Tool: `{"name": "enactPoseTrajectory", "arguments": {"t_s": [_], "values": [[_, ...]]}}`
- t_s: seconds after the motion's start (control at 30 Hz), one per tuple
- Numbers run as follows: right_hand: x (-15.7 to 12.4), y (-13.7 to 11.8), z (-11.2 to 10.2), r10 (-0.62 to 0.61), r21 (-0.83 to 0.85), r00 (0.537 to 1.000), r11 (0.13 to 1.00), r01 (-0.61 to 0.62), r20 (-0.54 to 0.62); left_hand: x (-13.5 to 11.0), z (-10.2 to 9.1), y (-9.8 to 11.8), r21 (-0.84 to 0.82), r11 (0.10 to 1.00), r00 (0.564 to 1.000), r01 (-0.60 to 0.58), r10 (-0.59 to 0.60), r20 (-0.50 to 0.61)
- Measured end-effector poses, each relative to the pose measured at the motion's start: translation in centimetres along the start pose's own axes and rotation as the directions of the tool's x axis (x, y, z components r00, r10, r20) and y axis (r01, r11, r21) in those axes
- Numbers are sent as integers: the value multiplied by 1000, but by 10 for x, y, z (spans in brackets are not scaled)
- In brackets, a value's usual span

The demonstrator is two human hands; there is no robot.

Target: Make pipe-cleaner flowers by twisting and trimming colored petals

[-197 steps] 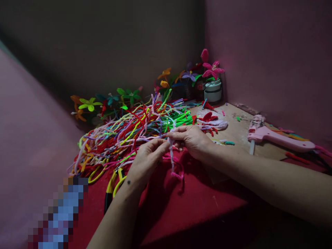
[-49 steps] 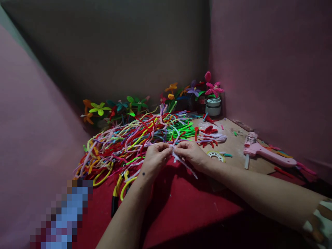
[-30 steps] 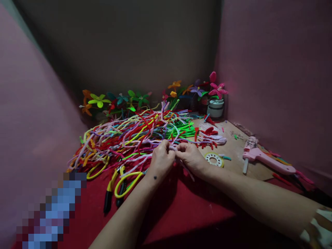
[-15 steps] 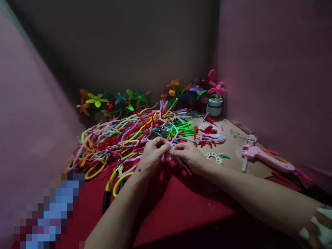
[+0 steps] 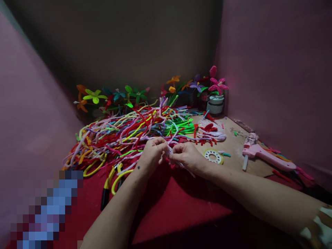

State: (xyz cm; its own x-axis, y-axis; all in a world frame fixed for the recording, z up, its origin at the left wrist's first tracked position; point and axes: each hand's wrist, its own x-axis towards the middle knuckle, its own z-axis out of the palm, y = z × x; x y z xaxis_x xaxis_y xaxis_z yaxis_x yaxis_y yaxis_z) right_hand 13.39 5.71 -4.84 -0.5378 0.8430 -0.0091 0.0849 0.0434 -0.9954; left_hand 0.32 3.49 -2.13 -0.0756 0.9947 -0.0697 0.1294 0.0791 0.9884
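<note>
Left hand (image 5: pixel 151 155) and right hand (image 5: pixel 191 157) both pinch a pale lilac, fuzzy pipe-cleaner piece (image 5: pixel 170 151); it sits between their fingertips, above the flat red tabletop (image 5: pixel 181 211), near a tangled multicoloured pipe-cleaner heap (image 5: pixel 129 129).

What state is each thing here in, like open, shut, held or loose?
Left hand: pinched on the lilac pipe cleaner
Right hand: pinched on it too
Lilac pipe cleaner: held, shape partly hidden
Pipe-cleaner heap: loose, tangled
Black-and-yellow pliers: lying down; jaws unclear
Pink glue gun: lying down, unheld; on or off unclear
White spool: lying flat
Pink flower: petals spread
Pink bud: closed
</note>
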Motion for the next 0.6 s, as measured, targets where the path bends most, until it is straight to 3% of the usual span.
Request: {"name": "enactPoseTrajectory", "arguments": {"t_s": [0.13, 0.27, 0.4, 0.6], "values": [[0, -2, -1, 22, -4, 999, 1000, -22, 23, 0, -1, -2, -36, 999, 999, 35, -35, -9], [3, 0, -6, 70, 129, 995, 988, -79, 73, 0, -10, 2, -14, 1000, 989, -6, 8, 147], [4, 1, -10, 87, 193, 982, 974, -120, 170, -3, -17, 10, 87, 994, 966, -59, 35, 255], [2, -1, -7, 114, 144, 973, 979, -144, 201, -4, -21, 14, 331, 930, 931, -162, 33, 362]]}}
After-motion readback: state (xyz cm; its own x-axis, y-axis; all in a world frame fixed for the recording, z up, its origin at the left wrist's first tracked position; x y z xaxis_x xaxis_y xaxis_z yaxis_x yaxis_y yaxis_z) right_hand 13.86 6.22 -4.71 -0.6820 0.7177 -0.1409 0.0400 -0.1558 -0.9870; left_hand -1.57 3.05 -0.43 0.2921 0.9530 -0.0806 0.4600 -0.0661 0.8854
